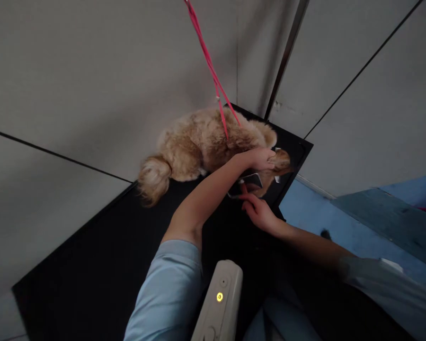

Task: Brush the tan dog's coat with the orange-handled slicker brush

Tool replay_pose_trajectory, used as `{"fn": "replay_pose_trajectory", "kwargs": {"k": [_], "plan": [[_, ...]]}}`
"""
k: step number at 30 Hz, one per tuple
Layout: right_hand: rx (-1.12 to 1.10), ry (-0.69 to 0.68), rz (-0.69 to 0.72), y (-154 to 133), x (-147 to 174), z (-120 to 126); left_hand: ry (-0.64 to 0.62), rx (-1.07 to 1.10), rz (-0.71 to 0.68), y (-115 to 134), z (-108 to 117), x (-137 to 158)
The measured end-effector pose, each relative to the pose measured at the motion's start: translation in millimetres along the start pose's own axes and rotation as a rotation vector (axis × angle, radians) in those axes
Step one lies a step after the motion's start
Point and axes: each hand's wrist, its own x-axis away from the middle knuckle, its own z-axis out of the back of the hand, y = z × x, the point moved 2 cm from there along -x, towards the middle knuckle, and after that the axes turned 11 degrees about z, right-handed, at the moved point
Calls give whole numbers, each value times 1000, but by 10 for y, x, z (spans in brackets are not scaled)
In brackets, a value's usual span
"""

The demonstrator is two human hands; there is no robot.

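Note:
A curly tan dog (199, 142) is on the black table (102, 255), its fluffy tail to the left and its head to the right. My left hand (261, 158) reaches across to the head, fingers closed on fur close to a darker brown ear (282, 161). Just below it, my right hand (259, 210) has its fingers bent around the near side of a flat dark rectangular thing (252, 182) with a pale rim. Its exact kind is unclear in the dim light. The dog's face is mostly hidden by my left hand and this thing.
A pink cord loop (208, 57) hangs from above and reaches the dog's back. Grey panel walls (74, 71) stand behind the table. In the near foreground is a pale device (222, 303) with a lit yellow button. Blue floor (305, 203) shows at right.

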Motion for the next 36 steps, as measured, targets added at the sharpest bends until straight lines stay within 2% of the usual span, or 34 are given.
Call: {"fn": "replay_pose_trajectory", "kwargs": {"k": [1,2,5,6,8,10,12,14,16,18,20,23,25,28,30,33,35,36], "plan": [[23,56,-28,18,-84,-101,-10,-16,-17,22,41,-23],[10,36,-69,46,-137,-189,-4,-20,-30,40,79,-35],[-92,-149,-120,87,-191,-297,48,67,-71,86,164,-31],[-78,-132,-97,77,-209,-264,51,121,-82,97,180,-25],[34,19,-46,49,-259,-146,29,234,-92,104,197,-16],[123,116,-68,51,-283,-76,26,338,-93,92,209,-8],[71,30,-154,91,-257,-118,66,420,-81,67,218,3],[-26,-85,-173,116,-220,-201,115,450,-59,52,215,18],[-16,-59,-100,113,-230,-229,140,410,-34,63,202,33],[75,65,-29,108,-264,-201,166,338,-3,90,194,44],[105,121,-42,122,-258,-179,194,279,35,113,196,50],[-37,15,-118,143,-171,-167,213,195,80,121,206,29],[-66,-22,-85,127,-139,-98,203,122,79,110,204,-21],[49,81,-8,121,-136,70,160,34,56,69,170,-157],[1,121,-67,158,-85,101,146,8,67,24,137,-272],[-281,-9,-203,198,36,3,174,76,99,-43,112,-429],[-353,-48,-190,195,48,-11,191,169,128,-70,123,-500],[-318,-13,-151,199,22,16,179,194,147,-76,132,-522]]}}
